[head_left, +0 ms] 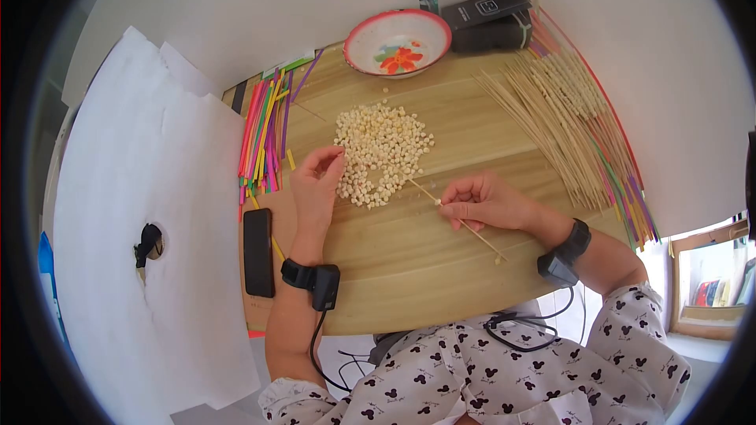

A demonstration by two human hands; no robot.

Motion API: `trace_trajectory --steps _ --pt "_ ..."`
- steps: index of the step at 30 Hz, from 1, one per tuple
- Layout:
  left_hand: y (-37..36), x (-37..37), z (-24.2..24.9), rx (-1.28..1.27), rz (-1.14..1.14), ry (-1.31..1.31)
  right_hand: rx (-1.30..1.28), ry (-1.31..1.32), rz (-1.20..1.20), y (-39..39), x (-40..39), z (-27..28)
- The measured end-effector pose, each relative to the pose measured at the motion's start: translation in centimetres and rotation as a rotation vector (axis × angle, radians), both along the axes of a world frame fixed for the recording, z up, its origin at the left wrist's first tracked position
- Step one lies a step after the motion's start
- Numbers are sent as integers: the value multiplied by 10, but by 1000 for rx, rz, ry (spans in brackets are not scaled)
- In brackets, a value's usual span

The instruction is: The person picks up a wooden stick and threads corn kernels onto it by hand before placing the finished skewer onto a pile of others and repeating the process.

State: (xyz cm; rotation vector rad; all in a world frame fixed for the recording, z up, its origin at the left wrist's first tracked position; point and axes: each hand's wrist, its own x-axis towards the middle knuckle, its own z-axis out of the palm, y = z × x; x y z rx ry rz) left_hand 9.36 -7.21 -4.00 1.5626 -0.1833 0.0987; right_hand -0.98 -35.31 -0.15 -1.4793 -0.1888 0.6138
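A thin wooden skewer point(425, 190) is held in a pinch by my right hand point(492, 201), slanting from upper left to lower right. One small pale piece sits on it by my fingertips, and another pale bit shows near its lower end. My left hand point(316, 181) is closed in a pinch at the left edge of a pile of small cream-coloured kernel-like pieces point(382, 142). What its fingertips hold, if anything, is too small to make out. The skewer's upper tip reaches the right side of the pile.
Many skewers point(543, 126) lie at the right, some loaded with pale pieces. Coloured strips point(264, 134) lie at the left, above a black phone point(258, 252). A red-rimmed bowl point(362, 47) and a black box point(488, 8) stand at the back. White panels point(157, 212) flank the wooden table point(378, 275).
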Motion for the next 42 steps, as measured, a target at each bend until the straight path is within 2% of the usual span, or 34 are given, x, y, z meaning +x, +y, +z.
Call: trace_trajectory --steps 12,42 --pt "-2 -8 16 -97 -8 44 -30 10 40 1 -2 2" --pt "-4 -11 13 -218 -68 112 -137 -1 17 7 -3 12"
